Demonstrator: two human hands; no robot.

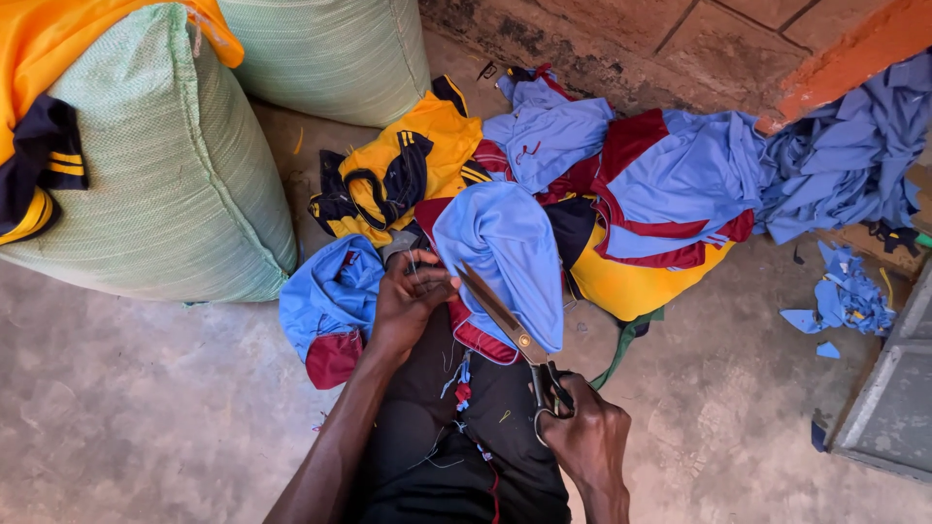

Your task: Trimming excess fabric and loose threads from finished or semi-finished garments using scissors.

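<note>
This looks like an informal tailoring workshop set up at ground level: a bare concrete floor (pixel 146 408), a rough brick wall (pixel 621 39), two stuffed woven sacks (pixel 184 184), and a heap of sports shirts (pixel 582 184) (blue, yellow, maroon) with fabric scraps (pixel 849 296) scattered beside it.

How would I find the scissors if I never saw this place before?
Start at the big heap of blue, maroon and yellow clothes by the wall. Below it, the right hand grips the scissors. They are the only shiny metal thing there, blades lying against light blue cloth.
</note>
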